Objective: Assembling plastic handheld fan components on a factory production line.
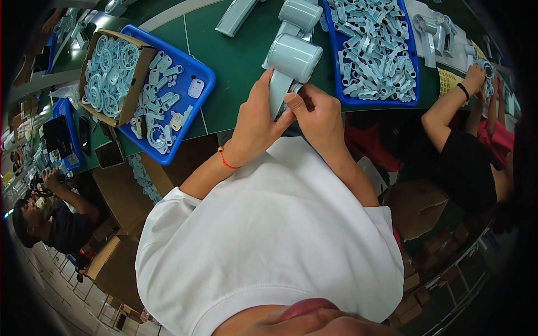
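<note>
My left hand [255, 115] is closed around the handle of a glossy pale blue hair dryer housing [294, 57]. Its barrel points away from me above the green table. Against the handle's right side, my right hand [319, 115] pinches with thumb and fingers at a small part by the handle's opening, mostly hidden by the fingers. Just beyond lies another housing [301, 15] of the same colour. To the right is a blue tray [376, 102] heaped with small pale blue handle pieces [374, 50].
At left, a cardboard box [130, 89] of pale blue rings leans in a blue tray [208, 78] with loose small parts. A phone [109, 154] lies at the table's edge. Co-workers sit at both sides; one's hand [475, 78] handles parts at right. Cartons [120, 269] stand below.
</note>
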Tool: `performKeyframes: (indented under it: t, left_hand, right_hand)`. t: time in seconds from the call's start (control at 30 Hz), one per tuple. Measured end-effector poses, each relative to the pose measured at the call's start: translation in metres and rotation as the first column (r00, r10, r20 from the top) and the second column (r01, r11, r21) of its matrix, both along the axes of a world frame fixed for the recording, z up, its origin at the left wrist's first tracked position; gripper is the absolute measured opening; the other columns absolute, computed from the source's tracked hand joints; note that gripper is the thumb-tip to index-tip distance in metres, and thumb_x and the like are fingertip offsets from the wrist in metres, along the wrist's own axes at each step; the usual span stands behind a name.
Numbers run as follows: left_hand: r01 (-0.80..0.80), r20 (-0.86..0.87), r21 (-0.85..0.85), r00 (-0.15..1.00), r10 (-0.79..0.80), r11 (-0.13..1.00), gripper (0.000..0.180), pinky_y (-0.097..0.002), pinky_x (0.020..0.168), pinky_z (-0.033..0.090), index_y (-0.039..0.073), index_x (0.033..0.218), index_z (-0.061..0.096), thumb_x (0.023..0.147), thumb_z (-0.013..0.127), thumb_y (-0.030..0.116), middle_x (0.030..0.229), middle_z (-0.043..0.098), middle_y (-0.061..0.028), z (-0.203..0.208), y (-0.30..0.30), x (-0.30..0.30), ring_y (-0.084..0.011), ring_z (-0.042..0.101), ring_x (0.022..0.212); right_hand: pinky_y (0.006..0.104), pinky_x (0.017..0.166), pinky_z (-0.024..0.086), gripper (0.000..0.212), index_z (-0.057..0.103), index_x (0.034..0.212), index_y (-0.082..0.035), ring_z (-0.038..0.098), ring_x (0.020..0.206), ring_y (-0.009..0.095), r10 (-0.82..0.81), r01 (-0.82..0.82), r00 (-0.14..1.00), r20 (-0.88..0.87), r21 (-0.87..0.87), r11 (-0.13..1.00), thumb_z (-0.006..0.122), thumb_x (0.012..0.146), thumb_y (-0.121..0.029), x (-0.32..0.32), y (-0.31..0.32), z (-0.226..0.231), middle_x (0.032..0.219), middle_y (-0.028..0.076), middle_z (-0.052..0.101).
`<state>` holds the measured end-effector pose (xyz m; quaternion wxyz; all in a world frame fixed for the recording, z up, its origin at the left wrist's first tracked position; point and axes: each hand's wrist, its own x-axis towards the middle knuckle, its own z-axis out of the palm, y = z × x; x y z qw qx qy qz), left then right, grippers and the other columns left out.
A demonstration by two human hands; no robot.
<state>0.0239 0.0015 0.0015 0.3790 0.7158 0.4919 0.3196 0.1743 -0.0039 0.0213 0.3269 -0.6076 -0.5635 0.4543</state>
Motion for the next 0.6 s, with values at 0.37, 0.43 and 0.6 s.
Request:
performKeyframes:
  t: [0.37, 0.43, 0.6]
  left_hand:
    - [-0.036, 0.149, -0.21, 0.986, 0.068, 0.977, 0.072, -0.0363, 0.08, 0.047, -0.002, 0.133, 0.03, 0.076, 0.069, 0.017, 0.112, 0.051, -0.0209, 0.006, 0.0, 0.005, -0.0318, 0.057, 0.094]
    - [-0.008, 0.231, -0.293, 0.97, 0.079, 0.956, 0.069, -0.0352, 0.08, 0.046, -0.002, 0.131, 0.033, 0.076, 0.069, 0.017, 0.109, 0.052, -0.0194, 0.015, 0.001, 0.006, -0.0291, 0.057, 0.093]
    - [-0.003, 0.271, -0.383, 0.956, 0.116, 0.924, 0.063, -0.0337, 0.079, 0.046, -0.004, 0.126, 0.036, 0.077, 0.068, 0.017, 0.103, 0.054, -0.0167, 0.015, 0.0, 0.002, -0.0244, 0.056, 0.091]
  right_hand:
    - [0.0273, 0.052, 0.038, 0.038, 0.058, 0.09, 0.002, 0.046, 0.057, 0.013, 0.023, -0.016, 0.999, -0.027, 0.239, 0.971, 0.056, 0.089, -0.036, 0.004, 0.01, -0.001, 0.063, 0.007, 0.051]
    - [0.0267, 0.052, 0.038, 0.04, 0.057, 0.09, 0.002, 0.046, 0.057, 0.013, 0.029, -0.02, 0.999, -0.038, 0.217, 0.976, 0.057, 0.088, -0.038, 0.006, 0.008, 0.002, 0.063, 0.006, 0.051]
    - [0.0264, 0.052, 0.037, 0.043, 0.058, 0.092, 0.001, 0.044, 0.057, 0.013, 0.078, -0.072, 0.996, -0.045, 0.13, 0.989, 0.054, 0.09, -0.042, 0.006, 0.009, 0.002, 0.063, 0.006, 0.05]
